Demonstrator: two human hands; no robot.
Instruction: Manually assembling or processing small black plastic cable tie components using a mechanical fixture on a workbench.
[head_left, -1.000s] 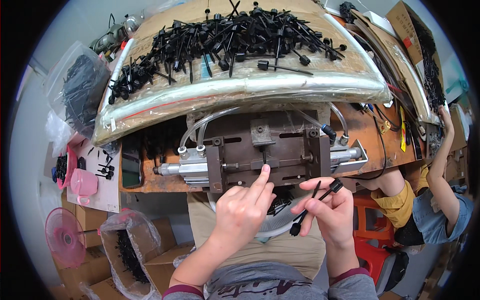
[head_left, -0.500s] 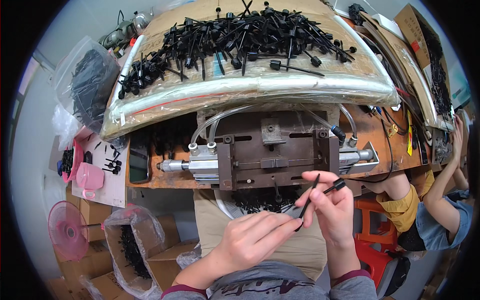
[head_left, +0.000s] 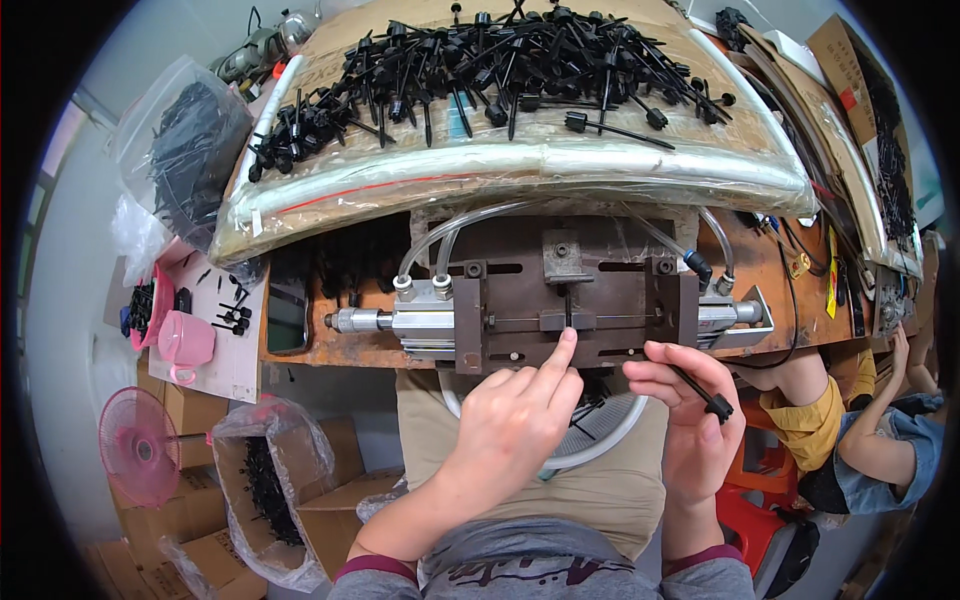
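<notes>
My left hand (head_left: 520, 415) reaches up to the brown metal press fixture (head_left: 570, 300); its index fingertip touches a thin black pin part (head_left: 567, 305) standing in the fixture's middle slot. Just right of it, below the fixture's front edge, my right hand (head_left: 690, 410) pinches a slim black plastic pin (head_left: 700, 392) with a knobbed end. The fixture has silver pneumatic cylinders (head_left: 400, 320) at both sides and clear hoses (head_left: 450, 235) looping up from it. A white basin (head_left: 600, 445) with black parts sits under my hands.
A raised tray wrapped in clear plastic (head_left: 520, 165) carries a heap of black pins (head_left: 500, 65). Left: a pink cup (head_left: 185, 340), a pink fan (head_left: 135, 445), bags of black parts (head_left: 185, 145). At the right another person (head_left: 850, 430) sits beside a red stool (head_left: 750, 510).
My left hand has moved from my right hand up to the fixture and set a black pin in its slot. My right hand stays low, still holding a pin.
</notes>
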